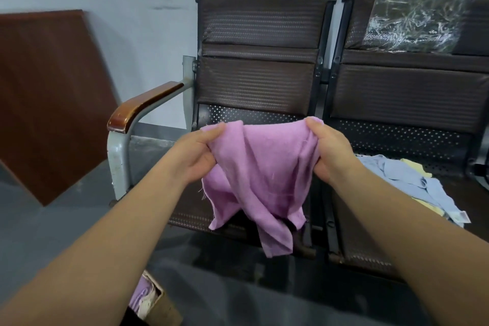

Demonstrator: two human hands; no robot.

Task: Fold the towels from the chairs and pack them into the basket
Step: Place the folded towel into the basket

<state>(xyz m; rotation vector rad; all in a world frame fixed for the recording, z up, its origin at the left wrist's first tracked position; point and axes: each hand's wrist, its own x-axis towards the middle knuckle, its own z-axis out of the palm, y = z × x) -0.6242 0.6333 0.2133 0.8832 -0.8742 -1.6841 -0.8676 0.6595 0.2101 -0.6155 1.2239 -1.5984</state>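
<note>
A purple towel [260, 174] hangs in the air in front of the left chair [259, 71]. My left hand [197, 155] pinches its upper left corner and my right hand [329, 149] pinches its upper right corner. The cloth sags in loose folds between them, and its lower end dangles past the seat's front edge. On the right chair's seat lies a heap of blue towels [412, 182] and yellow towels [416, 168]. The basket [156, 302] shows at the bottom edge on the floor, with purple cloth [140, 295] inside; my left forearm hides most of it.
The left chair has a wooden armrest [143, 106] on a grey metal frame. A brown board [50, 98] leans against the wall at the left. Crinkled clear plastic [412, 21] covers the right chair's backrest. Grey floor lies below.
</note>
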